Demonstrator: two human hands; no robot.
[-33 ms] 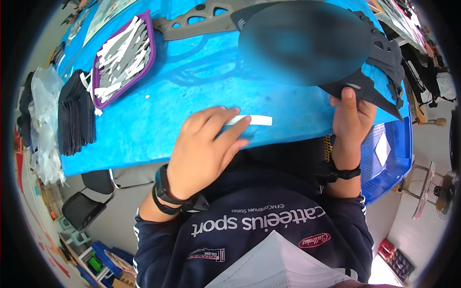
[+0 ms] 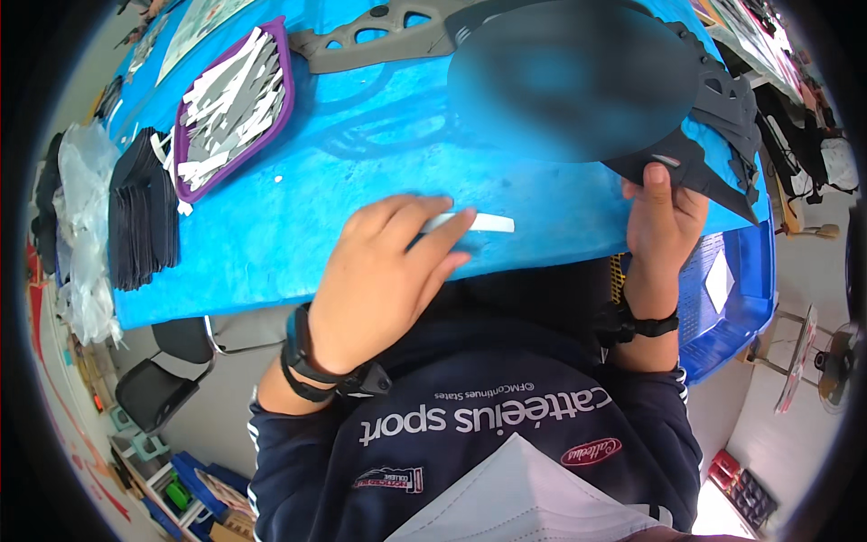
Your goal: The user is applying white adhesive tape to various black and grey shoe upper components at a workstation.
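On the blue table surface, a short white strip (image 2: 493, 222) passes under the index finger of my left hand (image 2: 379, 271), its right end sticking out. The other fingers curl round its left end, and the thumb stands apart from it. My right hand (image 2: 664, 221) grips the edge of a dark pointed flat piece (image 2: 709, 185), thumb on top and fingers mostly hidden beneath. A large blurred oval covers the area beyond this hand, so most of the piece cannot be seen.
A purple tray (image 2: 287, 95) of white and grey strips stands far left, beside stacked dark pieces (image 2: 144, 217) and clear plastic bags (image 2: 86, 235). A grey part with cutouts (image 2: 361, 41) lies at the back. More dark parts (image 2: 727, 104) are at right, above a blue crate (image 2: 759, 294).
My left hand has shifted very slightly, and the strip's free end looks a little more tilted. My right hand stays in place on the dark piece.
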